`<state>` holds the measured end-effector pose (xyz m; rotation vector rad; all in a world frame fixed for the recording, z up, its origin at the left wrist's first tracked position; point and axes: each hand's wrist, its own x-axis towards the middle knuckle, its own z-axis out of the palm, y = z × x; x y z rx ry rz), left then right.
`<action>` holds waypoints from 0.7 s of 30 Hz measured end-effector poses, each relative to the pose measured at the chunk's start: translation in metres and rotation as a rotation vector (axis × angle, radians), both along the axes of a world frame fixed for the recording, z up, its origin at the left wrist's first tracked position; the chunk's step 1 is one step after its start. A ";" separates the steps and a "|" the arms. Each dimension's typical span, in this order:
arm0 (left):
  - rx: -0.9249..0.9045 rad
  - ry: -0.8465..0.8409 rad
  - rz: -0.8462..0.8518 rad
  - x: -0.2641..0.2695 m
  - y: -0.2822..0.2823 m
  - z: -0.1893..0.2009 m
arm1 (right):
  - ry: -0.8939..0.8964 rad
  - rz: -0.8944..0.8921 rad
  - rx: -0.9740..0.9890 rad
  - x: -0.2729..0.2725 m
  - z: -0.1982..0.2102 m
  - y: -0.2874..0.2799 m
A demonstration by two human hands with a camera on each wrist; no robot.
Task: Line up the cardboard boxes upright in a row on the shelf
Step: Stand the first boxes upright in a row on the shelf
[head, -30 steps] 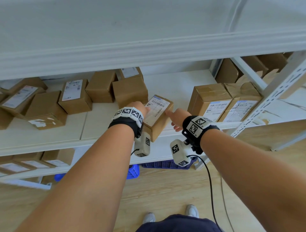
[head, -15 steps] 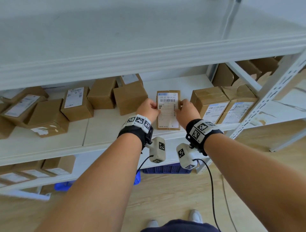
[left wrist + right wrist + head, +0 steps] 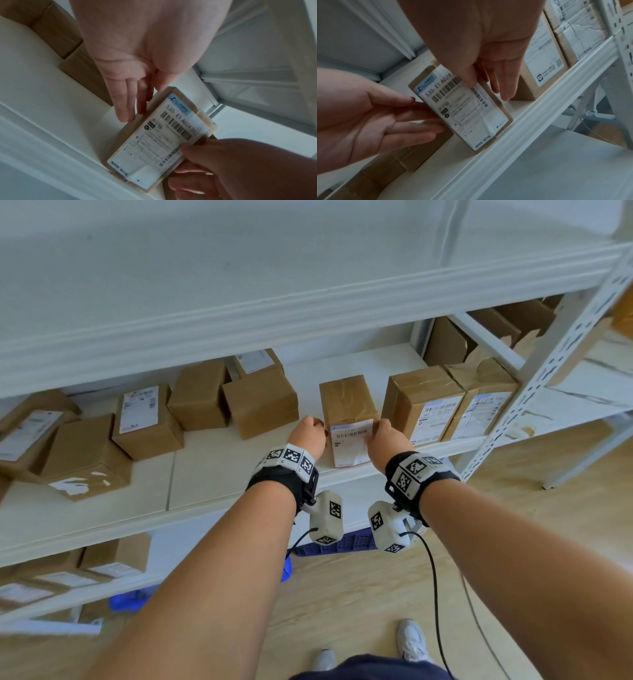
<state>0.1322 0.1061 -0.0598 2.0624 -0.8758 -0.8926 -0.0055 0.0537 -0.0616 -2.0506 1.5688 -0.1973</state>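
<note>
A cardboard box with a white barcode label stands upright near the front edge of the white shelf board. My left hand lies flat against its left side, fingers straight. My right hand is at its right side, thumb on the label and straight fingers along the side. The label faces me. A small gap to the right, two more labelled boxes stand upright side by side.
Several loose boxes lie at odd angles to the left. The upper shelf hangs low overhead. A perforated post bounds the right end. More boxes sit on the lower shelf; a blue crate is on the floor.
The box was tilted in my left hand, then both hands turned it upright and set it on the shelf beside the two standing boxes. The head view has moved closer.
</note>
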 end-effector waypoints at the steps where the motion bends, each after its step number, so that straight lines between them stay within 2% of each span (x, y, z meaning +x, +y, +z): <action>1: 0.006 -0.014 -0.007 -0.002 0.002 0.002 | -0.004 -0.008 0.003 0.000 0.000 0.000; 8: -0.180 -0.069 -0.010 -0.017 -0.004 0.021 | -0.163 -0.023 -0.184 -0.011 0.026 -0.013; 13: -0.127 -0.112 -0.050 -0.031 -0.021 0.025 | -0.158 0.047 -0.370 -0.035 0.048 -0.035; 17: -0.091 -0.137 -0.050 -0.046 -0.023 0.020 | -0.036 0.078 -0.303 -0.056 0.051 -0.056; 21: -0.090 -0.133 -0.017 -0.057 -0.034 0.018 | 0.009 0.121 -0.261 -0.068 0.044 -0.067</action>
